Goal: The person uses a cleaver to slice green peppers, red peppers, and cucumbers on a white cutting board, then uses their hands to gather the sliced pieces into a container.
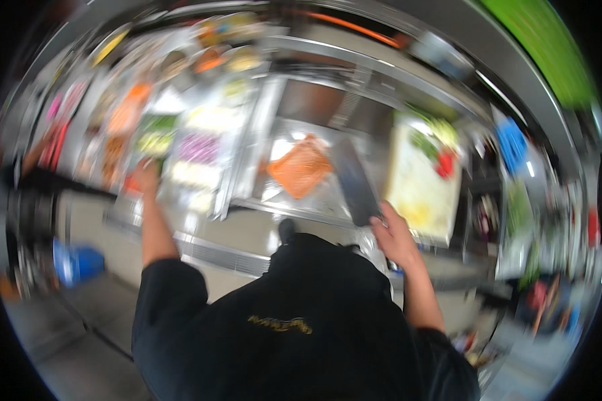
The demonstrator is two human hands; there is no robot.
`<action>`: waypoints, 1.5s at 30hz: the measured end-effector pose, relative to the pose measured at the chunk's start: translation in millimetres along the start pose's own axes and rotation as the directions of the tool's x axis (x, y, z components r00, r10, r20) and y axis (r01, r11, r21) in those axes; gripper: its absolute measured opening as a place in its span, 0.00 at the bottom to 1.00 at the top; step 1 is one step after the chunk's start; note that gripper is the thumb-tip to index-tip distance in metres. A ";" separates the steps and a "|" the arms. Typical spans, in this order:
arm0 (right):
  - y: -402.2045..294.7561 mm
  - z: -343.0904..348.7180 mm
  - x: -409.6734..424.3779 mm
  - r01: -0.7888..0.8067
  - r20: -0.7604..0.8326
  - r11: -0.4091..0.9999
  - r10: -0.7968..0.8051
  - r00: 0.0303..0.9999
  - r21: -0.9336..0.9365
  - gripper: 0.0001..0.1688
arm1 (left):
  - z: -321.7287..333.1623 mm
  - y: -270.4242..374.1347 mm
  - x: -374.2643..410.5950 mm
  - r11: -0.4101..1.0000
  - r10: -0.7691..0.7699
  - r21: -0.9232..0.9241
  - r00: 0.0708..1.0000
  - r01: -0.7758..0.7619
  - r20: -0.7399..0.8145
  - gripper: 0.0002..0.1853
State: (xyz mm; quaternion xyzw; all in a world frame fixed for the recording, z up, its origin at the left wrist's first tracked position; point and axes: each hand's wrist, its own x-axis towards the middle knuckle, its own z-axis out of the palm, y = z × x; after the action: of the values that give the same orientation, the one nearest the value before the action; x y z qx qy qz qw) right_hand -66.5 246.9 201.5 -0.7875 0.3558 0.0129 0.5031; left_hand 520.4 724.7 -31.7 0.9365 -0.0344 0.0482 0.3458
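Note:
My right hand (397, 235) grips the handle of a broad-bladed cleaver (353, 178), its blade pointing away from me. Left of the blade, an orange perforated basket (301, 168) lies in a metal sink (321, 210). My left hand (146, 175) reaches into the rows of food containers at the left, close to chopped green food (155, 143) and red food (132, 183). Blur hides its fingers and whatever may be in them. Chopped purple food (199, 148), perhaps onion, fills a container to the right of that hand.
A white cutting board (411, 180) right of the sink bears leafy greens (424, 143) and red pieces (446, 163). Another person's arm (35, 155) shows at far left. A blue container (78, 261) stands low at left. Another person (539, 301) appears at lower right.

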 end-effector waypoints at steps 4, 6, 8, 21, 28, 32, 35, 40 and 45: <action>73.1 -47.1 -36.0 0.083 -0.100 0.993 -0.092 0.991 -0.090 0.15 | 12.0 140.8 -74.9 0.894 0.446 0.199 0.842 -0.402 -0.303 0.14; 118.0 -66.3 -52.7 -0.025 -0.158 0.999 0.029 0.987 0.024 0.14 | 48.6 233.3 -161.5 0.809 0.566 -0.063 0.803 -0.585 -0.185 0.08; 166.7 -79.8 -58.1 -0.010 -0.223 0.998 0.025 0.975 0.068 0.14 | 94.3 326.4 -262.9 0.648 0.727 -0.348 0.687 -0.678 0.015 0.06; 426.8 -308.2 -33.0 0.021 -0.656 0.999 -0.038 0.754 -0.033 0.15 | 480.5 698.9 -572.8 0.981 0.133 -0.186 0.865 -0.047 0.484 0.35; 403.8 -276.5 -81.8 -0.026 -0.410 0.997 -0.006 0.912 -0.072 0.14 | 484.6 750.3 -582.1 0.835 0.513 -0.007 0.776 -0.550 0.367 0.42; 395.0 -258.4 -90.4 -0.150 -0.355 0.974 0.082 0.931 -0.169 0.14 | 492.3 773.4 -570.8 0.689 0.526 0.250 0.706 -0.680 0.474 0.41; 391.0 -260.9 -88.3 -0.152 -0.342 0.959 0.063 0.938 -0.239 0.14 | 502.4 778.2 -570.9 0.699 0.432 0.339 0.750 -0.629 0.500 0.40; 382.4 -259.6 -86.1 -0.151 -0.372 0.951 0.042 0.927 -0.269 0.13 | 480.8 778.4 -583.3 0.749 0.619 -0.058 0.666 -0.660 0.415 0.33; 383.0 -262.0 -82.9 -0.134 -0.361 0.946 0.020 0.932 -0.295 0.13 | 394.8 758.3 -599.5 0.442 0.848 -0.718 0.512 -0.537 0.138 0.27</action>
State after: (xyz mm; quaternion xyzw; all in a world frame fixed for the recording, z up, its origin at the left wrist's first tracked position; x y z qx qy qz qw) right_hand -436.4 -9.9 62.2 -0.8321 0.4647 -0.0524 0.2981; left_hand -122.7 -88.9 89.9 0.6498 -0.5283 -0.0573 0.5435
